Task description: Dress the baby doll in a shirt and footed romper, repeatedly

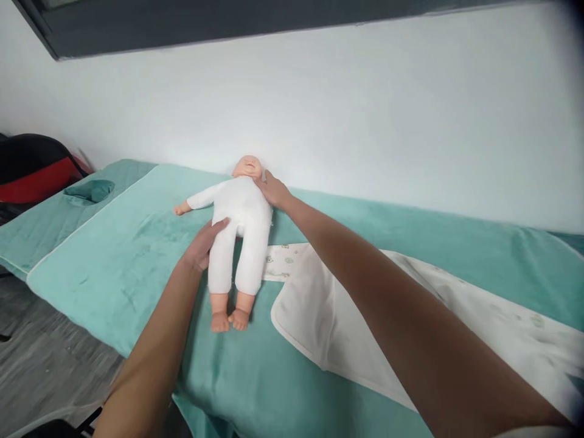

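A baby doll (244,204) with a white cloth body and bare plastic head, hand and feet lies face up, its feet toward me. My left hand (207,243) grips the doll's hip and upper thigh, thumb on top and the other fingers hidden beneath. At the doll's shoulder and neck, my right hand (275,191) curls round the side, covering the arm there. The doll's other arm stretches out to the left. Under my right forearm, a white printed cloth (314,310) lies spread, one end reaching the doll's legs.
A teal cover (114,267) drapes the massage bed, which has a face hole (91,191) at its left end. The white wall (342,121) runs along the far side. Beyond the left end stands a black and red chair (36,170). Grey floor (50,353) shows at lower left.
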### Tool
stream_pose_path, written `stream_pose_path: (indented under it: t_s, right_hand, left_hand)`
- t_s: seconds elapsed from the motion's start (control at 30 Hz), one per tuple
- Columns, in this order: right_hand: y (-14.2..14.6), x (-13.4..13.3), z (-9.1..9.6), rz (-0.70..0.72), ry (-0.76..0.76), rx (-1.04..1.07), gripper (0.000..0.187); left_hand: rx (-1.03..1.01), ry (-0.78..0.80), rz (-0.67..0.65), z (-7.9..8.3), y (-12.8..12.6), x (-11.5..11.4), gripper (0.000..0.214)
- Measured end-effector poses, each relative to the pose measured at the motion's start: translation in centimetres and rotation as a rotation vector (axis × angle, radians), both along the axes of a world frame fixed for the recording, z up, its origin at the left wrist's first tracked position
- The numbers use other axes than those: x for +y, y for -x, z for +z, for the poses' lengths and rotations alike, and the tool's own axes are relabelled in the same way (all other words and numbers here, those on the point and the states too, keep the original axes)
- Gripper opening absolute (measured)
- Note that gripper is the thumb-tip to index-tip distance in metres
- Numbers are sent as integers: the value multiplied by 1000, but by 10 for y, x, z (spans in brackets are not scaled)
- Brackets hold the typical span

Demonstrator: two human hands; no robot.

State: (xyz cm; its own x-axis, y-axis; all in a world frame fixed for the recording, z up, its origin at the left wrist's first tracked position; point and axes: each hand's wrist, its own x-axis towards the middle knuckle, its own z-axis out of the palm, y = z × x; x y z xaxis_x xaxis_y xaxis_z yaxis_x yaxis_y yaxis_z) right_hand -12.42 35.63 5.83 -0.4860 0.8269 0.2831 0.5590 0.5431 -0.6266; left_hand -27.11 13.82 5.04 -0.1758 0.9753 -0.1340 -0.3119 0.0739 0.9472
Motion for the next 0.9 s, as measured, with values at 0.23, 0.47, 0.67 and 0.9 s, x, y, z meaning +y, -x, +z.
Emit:
stream_pose_path:
  t_s: [0.23,0.47,0.67,0.9]
  right_hand:
    - [-105,-41,51,-165,151,23,108]
    - [-258,-119,79,-310,85,28,95]
    - [-323,-157,56,-373,96,2,99]
    - [-324,-166,21,-283,184,-46,103]
  left_hand:
    - [-140,-84,-110,43,-90,-24,52]
    - [-274,-158,-186,48,-220,-76,57]
    - [-246,-120,-222,25,-277,-106,61]
    - [-156,-131,-157,-11,-287,-119,62]
